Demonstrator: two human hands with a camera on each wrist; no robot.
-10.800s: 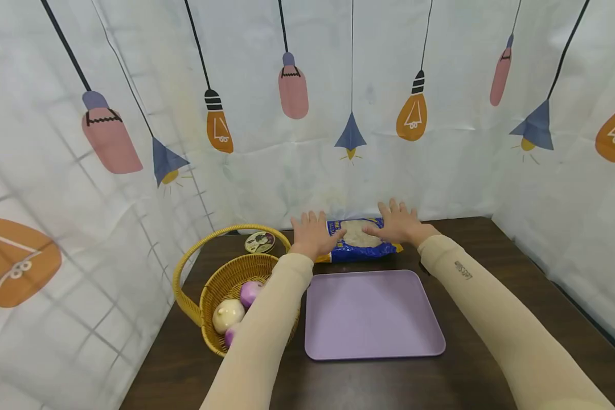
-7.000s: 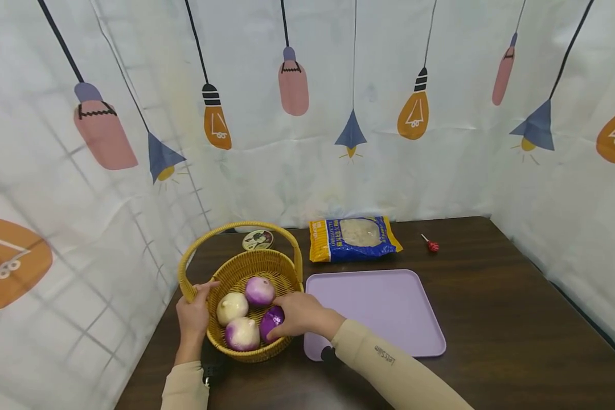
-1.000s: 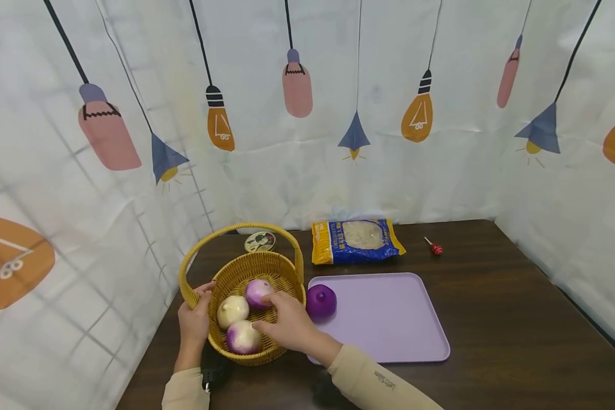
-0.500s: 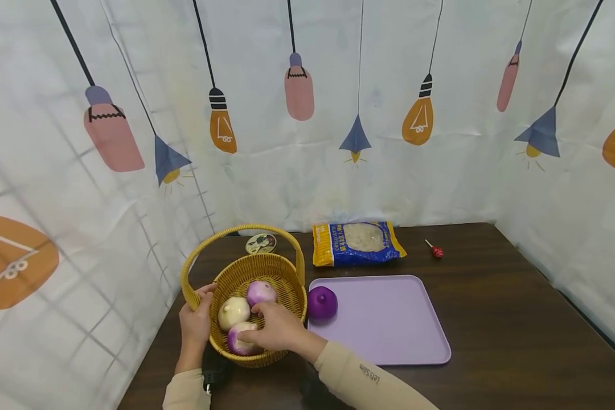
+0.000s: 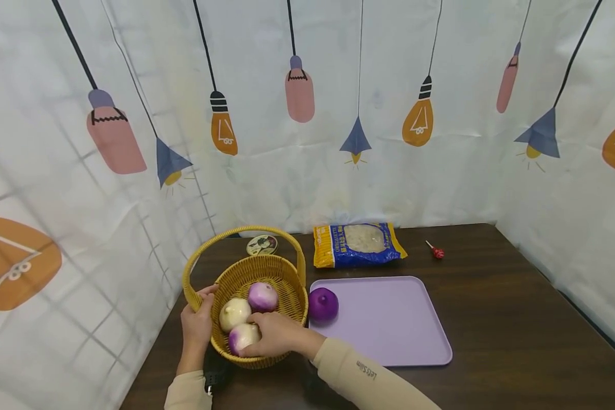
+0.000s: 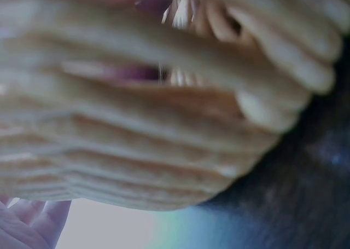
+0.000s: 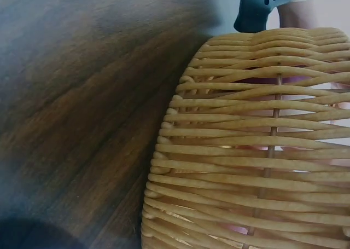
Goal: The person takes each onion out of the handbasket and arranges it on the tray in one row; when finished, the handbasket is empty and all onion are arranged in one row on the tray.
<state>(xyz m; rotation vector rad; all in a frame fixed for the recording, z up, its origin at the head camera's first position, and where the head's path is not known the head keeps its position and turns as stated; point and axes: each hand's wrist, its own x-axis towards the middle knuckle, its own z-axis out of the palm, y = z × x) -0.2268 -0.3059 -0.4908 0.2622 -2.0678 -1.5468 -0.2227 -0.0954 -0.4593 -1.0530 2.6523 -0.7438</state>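
Observation:
A yellow wicker basket point(image 5: 290, 287) with a tall handle stands on the dark wooden table. My left hand point(image 5: 197, 327) grips its left side where the handle meets the rim. Inside, my right hand point(image 5: 277, 335) holds a white-and-purple onion point(image 5: 240, 336) between thumb and fingers. Behind that lie a white onion point(image 5: 234, 314) and a pale purple onion point(image 5: 263, 296). A dark purple onion point(image 5: 323, 304) sits on the left side of the lilac tray point(image 5: 389, 324). Both wrist views show mostly basket weave point(image 7: 246, 150); the right hand's fingertips are partly hidden.
Behind the tray lies a blue-and-yellow food bag point(image 5: 359, 245). To its right is a red lollipop point(image 5: 435, 250). A round tin point(image 5: 262, 245) stands behind the basket. A patterned white curtain point(image 5: 287, 188) hangs around the table's back and sides.
The dark purple onion has gone from the basket to the tray. In the last second my right hand has shifted left and now grips the front onion. My left hand stays on the basket.

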